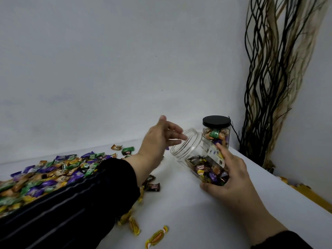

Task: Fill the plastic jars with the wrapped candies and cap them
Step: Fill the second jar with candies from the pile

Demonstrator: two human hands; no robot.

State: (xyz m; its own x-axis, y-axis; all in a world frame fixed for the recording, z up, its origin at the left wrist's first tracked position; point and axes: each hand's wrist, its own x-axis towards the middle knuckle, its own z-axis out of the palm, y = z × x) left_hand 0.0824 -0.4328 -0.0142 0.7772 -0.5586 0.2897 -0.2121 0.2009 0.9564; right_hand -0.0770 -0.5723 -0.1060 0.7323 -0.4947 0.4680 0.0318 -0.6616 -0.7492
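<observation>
While right hand (226,178) grips jar (197,159), left hand (158,139) spreads.

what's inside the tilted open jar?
Wrapped candies fill the lower part of the open jar, brown coffee ones visible; the neck end is empty. The right hand and a label cover part of the contents.

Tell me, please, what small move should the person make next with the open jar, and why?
Probably the left hand, open at the mouth with nothing visibly in its fingers, should go back to the candy pile for another handful. The open jar, tilted in the right hand, looks only partly filled and has no lid, while the capped jar behind it looks full.
</observation>
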